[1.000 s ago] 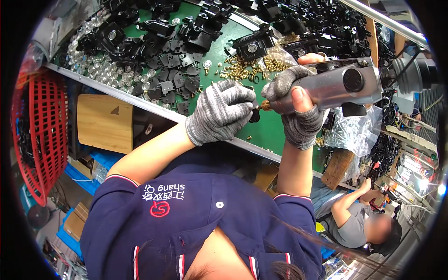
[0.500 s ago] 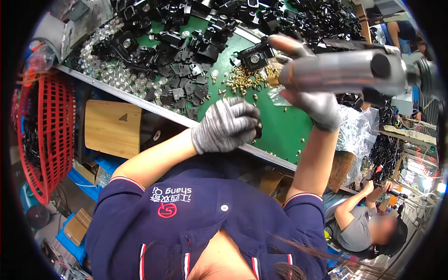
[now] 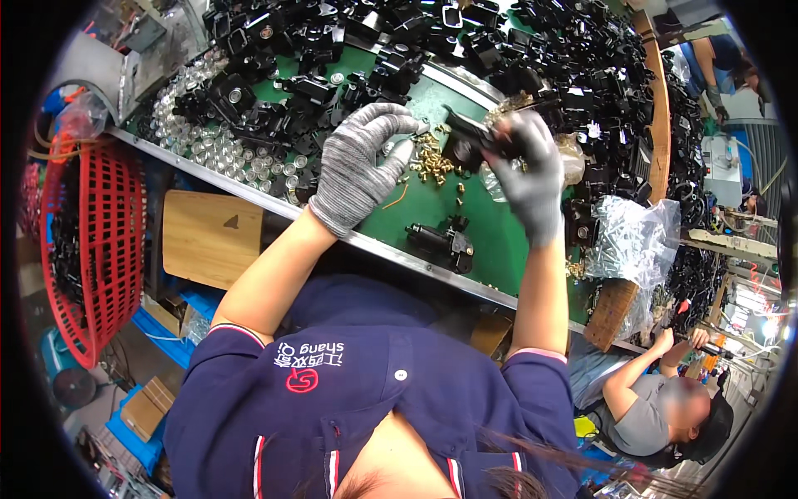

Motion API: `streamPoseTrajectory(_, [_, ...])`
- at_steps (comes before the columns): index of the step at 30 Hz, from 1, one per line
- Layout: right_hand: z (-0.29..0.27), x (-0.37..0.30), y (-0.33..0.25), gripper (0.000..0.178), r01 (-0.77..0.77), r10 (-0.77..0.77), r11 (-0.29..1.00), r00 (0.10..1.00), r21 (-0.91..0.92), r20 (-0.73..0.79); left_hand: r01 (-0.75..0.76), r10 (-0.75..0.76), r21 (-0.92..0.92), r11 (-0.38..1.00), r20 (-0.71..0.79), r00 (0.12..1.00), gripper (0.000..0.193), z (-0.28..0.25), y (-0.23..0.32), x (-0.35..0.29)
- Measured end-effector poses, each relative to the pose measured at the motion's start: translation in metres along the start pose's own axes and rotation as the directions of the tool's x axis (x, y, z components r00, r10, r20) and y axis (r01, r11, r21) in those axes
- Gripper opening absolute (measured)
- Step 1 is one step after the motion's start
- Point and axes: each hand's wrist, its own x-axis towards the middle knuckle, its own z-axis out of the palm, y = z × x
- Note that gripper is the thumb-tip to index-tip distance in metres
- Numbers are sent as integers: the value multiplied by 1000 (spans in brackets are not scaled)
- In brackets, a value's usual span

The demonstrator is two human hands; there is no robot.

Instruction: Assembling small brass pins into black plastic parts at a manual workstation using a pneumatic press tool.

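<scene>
My left hand [image 3: 356, 166], in a grey knit glove, is at the left side of a pile of small brass screws [image 3: 432, 160]. Thumb and fingertips are drawn together there; what they pinch, if anything, is too small to make out. Across the pile, my gloved right hand [image 3: 532, 179] grips a black housing [image 3: 467, 140], blurred and tilted, its lower side close to the screws. A black assembly with a cylindrical body [image 3: 440, 244] lies on the green mat [image 3: 499, 270] near the front edge, touched by neither hand.
Clear round discs [image 3: 249, 162] and heaps of black parts [image 3: 324, 83] cover the left and back. At the right lie a plastic bag of metal pieces [image 3: 632, 241] and a wooden block [image 3: 611, 314]. A red basket [image 3: 104, 249] stands left; another person [image 3: 648, 407] sits at right.
The grey cylindrical power tool at my right hand has left the view. My right hand now holds the black housing. My left hand moved up-left to the screws; a black assembly now lies near the front edge.
</scene>
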Motion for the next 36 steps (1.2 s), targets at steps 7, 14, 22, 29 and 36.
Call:
streamPoseTrajectory(7, [5,-109,6,49,151,-161,955,987,-256,-20,-218,92,391,894,316,944,29,13,-10,32])
streamPoseTrajectory(14, [-5,-97,-20,34,259,-260,957,966,-134,10,-447,-213,709,545,633,744,33,35,0,67])
streamPoseTrajectory(22, [-23,-55,-42,23,-265,301,936,944,233,-134,119,-52,-92,989,537,842,46,11,0,58])
streamPoseTrajectory(29, [-2,-26,-56,16,-501,462,728,863,468,206,764,-113,-490,420,807,580,59,-4,23,40])
streamPoseTrajectory(36, [-8,-36,-63,11,-698,681,349,647,625,342,18,94,-283,959,376,922,42,4,59,1])
